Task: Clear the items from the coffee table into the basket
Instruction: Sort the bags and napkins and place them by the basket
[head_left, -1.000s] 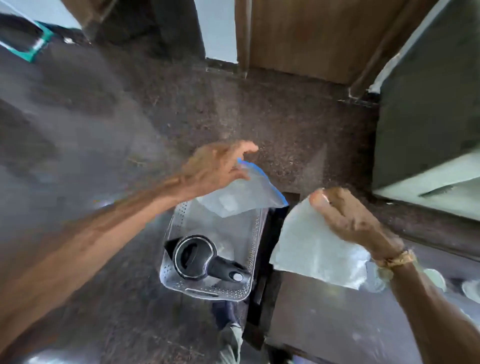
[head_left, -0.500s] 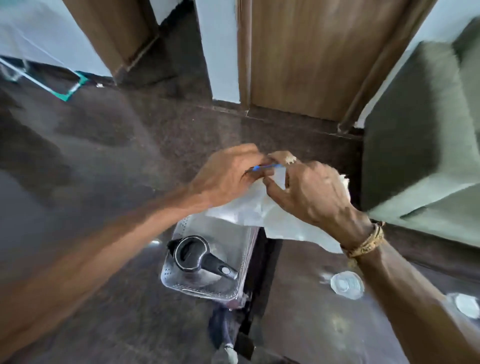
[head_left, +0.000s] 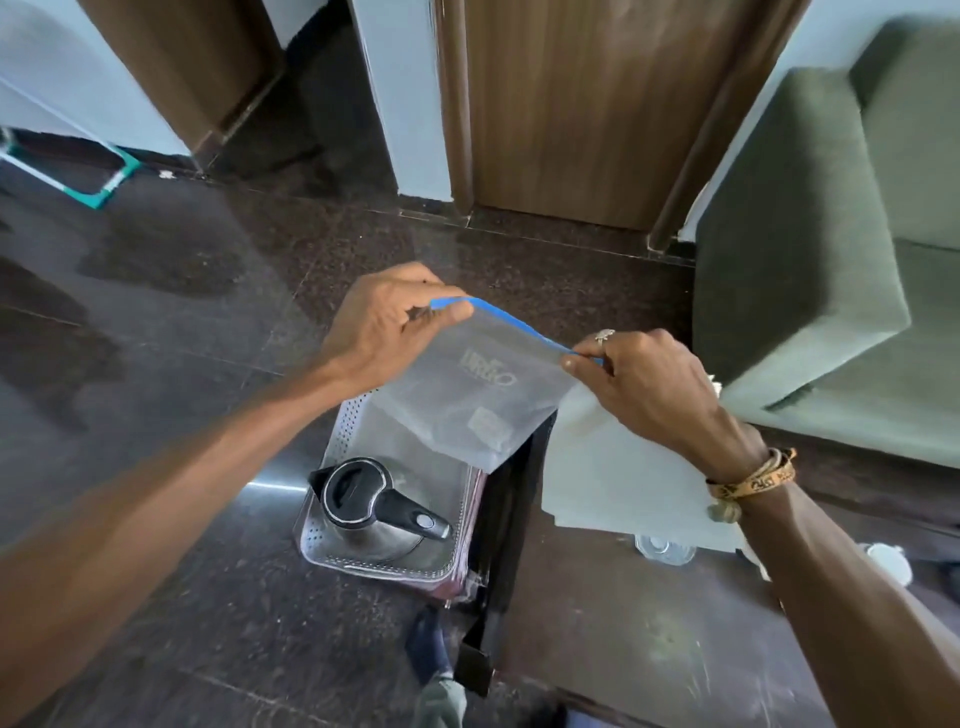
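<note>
At frame centre, the left hand (head_left: 384, 325) and right hand (head_left: 641, 384) each pinch one translucent blue-zipped plastic bag (head_left: 467, 395). Below it, one perforated clear plastic basket (head_left: 332, 543) holds one black-lidded steel kettle (head_left: 376, 506). The right hand also grips one white paper sheet (head_left: 623, 478).

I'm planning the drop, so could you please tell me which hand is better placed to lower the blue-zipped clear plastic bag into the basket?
Probably the left hand: it hangs above the perforated clear basket, whereas the right hand also grips white paper.

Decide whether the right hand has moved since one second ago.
Yes. The right hand moved left, from over the dark coffee table toward the perforated basket.
</note>
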